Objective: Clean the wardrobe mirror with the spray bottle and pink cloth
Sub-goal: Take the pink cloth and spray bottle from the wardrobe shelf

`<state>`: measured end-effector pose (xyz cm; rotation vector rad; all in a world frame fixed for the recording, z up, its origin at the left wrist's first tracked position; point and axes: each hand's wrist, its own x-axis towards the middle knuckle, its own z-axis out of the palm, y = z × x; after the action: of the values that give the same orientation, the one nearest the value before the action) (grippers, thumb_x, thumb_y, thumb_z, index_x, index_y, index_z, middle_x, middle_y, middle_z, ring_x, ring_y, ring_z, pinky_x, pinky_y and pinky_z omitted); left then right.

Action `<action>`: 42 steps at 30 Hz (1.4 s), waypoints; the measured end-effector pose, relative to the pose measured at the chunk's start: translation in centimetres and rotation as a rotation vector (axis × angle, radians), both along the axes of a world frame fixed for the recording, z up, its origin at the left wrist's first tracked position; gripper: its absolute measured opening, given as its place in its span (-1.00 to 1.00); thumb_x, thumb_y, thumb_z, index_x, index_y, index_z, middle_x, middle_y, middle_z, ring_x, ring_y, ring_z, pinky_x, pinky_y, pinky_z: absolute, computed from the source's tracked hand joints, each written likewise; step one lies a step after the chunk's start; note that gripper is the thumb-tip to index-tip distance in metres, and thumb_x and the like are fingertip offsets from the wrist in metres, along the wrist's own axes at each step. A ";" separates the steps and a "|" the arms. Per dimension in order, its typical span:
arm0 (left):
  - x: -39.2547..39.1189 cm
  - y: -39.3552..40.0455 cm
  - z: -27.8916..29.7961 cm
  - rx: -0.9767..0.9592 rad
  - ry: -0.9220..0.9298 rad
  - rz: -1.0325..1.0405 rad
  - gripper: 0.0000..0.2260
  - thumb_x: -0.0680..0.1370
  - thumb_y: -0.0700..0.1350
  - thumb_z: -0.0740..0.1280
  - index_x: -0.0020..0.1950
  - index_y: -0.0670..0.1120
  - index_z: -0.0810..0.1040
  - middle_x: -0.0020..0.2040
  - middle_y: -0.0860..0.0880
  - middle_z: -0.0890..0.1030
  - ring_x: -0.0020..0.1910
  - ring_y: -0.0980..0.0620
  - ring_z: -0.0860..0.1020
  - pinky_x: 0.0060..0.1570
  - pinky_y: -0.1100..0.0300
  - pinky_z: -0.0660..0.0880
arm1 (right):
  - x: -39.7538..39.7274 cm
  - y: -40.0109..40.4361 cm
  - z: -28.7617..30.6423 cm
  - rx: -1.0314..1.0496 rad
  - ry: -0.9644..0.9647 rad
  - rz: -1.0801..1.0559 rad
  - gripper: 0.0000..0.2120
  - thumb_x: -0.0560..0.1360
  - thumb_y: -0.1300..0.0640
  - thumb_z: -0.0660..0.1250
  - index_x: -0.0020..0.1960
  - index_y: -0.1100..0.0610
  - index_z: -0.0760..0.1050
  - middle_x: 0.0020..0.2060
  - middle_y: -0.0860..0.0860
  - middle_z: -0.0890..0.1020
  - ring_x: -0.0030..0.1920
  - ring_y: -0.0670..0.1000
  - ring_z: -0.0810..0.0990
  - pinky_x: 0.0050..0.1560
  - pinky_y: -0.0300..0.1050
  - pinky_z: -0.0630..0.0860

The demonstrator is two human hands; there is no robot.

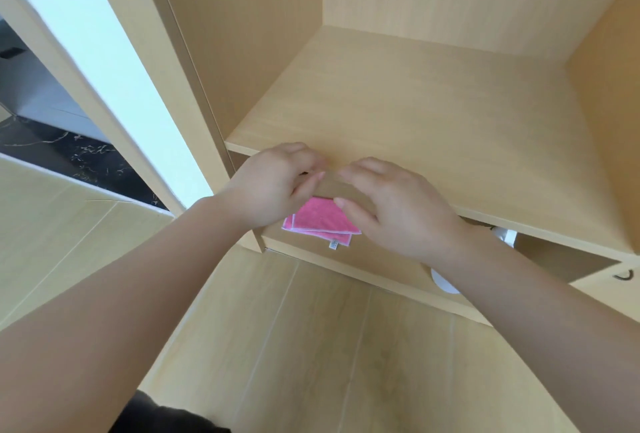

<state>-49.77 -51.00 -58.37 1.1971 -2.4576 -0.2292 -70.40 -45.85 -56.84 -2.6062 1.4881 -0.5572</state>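
Observation:
A folded pink cloth (320, 219) with a white edge and a small tag lies flat in the low compartment under the wardrobe's wooden shelf (415, 127). My left hand (273, 183) hovers over the cloth's upper left, fingers curled inward and hiding that edge. My right hand (391, 205) is at its upper right with fingers apart, the thumb tip at the cloth's corner. The fingertips of both hands nearly meet at the shelf's front edge. White parts (445, 282) show on both sides of my right forearm, possibly the spray bottle. No mirror surface can be made out.
The wardrobe's side panels (242, 34) and back wall enclose the shelf. A bright white strip (104, 51) in a wooden frame stands at the left, with dark marbled floor (86, 155) beyond. A drawer with a dark handle (623, 275) is at the right. Light wood flooring lies below.

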 end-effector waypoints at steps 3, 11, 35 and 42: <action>1.1 0.4 -1.6 -0.010 -0.061 -0.050 -0.67 0.55 0.06 0.09 0.01 -0.08 0.59 -0.15 0.02 0.58 -0.19 -0.04 0.55 -0.28 0.10 0.48 | 1.4 1.0 -3.1 0.069 0.081 0.066 -0.67 0.57 -0.06 0.19 0.25 0.04 0.49 0.05 0.00 0.59 0.02 0.10 0.57 -0.11 -0.02 0.51; 2.4 -1.9 -9.3 0.090 -0.328 0.057 -0.73 0.59 -0.06 0.16 0.25 -0.04 0.50 0.11 -0.02 0.53 0.11 -0.08 0.52 -0.11 0.12 0.44 | 2.7 -5.0 -18.2 0.389 0.486 -0.047 -0.49 0.60 -0.12 0.09 0.49 0.05 0.21 0.48 0.18 0.18 0.45 0.20 0.22 0.35 0.06 0.27; 0.4 -2.9 -18.2 0.239 -0.402 -0.094 -0.14 0.44 0.11 0.40 0.56 -0.07 -0.03 0.50 -0.10 0.25 0.51 -0.07 0.16 0.50 0.06 0.00 | 4.6 -5.2 -24.5 -0.151 0.006 -0.052 -0.85 0.29 0.18 0.26 -0.26 0.15 0.60 -0.24 0.06 0.61 -0.31 0.06 0.58 -0.51 -0.18 0.49; -5.3 -3.3 -16.5 0.321 -0.254 -0.262 -0.43 0.54 -0.08 0.26 0.53 0.06 0.17 0.15 -0.03 0.54 0.08 -0.11 0.57 -0.08 0.14 0.45 | 1.7 -0.7 -20.0 -0.305 -0.064 -0.171 -0.81 0.33 0.30 0.26 -0.16 0.17 0.63 -0.19 0.06 0.64 -0.25 0.07 0.60 -0.35 -0.11 0.54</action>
<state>-55.11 -54.32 -74.86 1.0763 -2.8839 -0.5991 -68.68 -46.60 -76.89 -2.6576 1.7385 -0.9450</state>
